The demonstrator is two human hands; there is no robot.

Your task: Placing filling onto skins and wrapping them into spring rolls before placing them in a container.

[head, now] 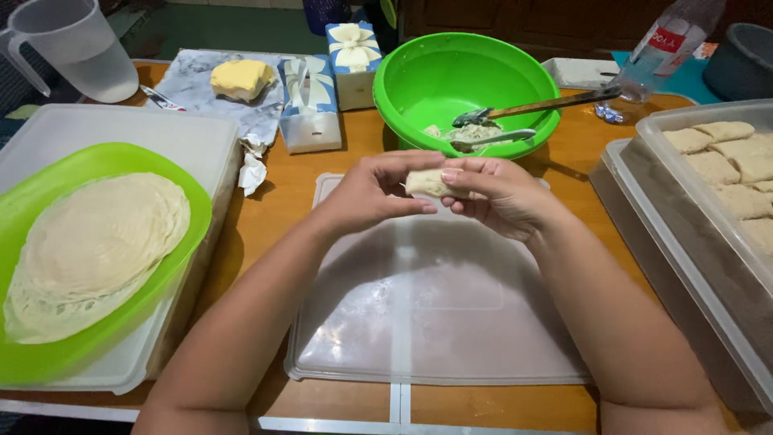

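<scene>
Dough roll: you are holding this small pale folded piece in the air above the far edge of the clear plastic lid, likely so that crumbs or filling are falling on the lid and not on the wooden table.
Left hand: you are curling it partly closed, thumb underneath and fingertips on top, pinching the left end of the roll.
Right hand: you are cupping the right end, fingers bent around it; both hands are meeting at the roll, probably to keep its folds pressed shut.
Green bowl: it is sitting just beyond the lid, holding a little filling and two utensils, so that it is staying within your reach.
Green tray: it is lying left of the lid, carrying a stack of thin round wrappers.
Clear box: it is standing right of the lid, with finished pale rolls lined up inside.
Butter block: it is resting on foil, far left beyond the lid.
</scene>
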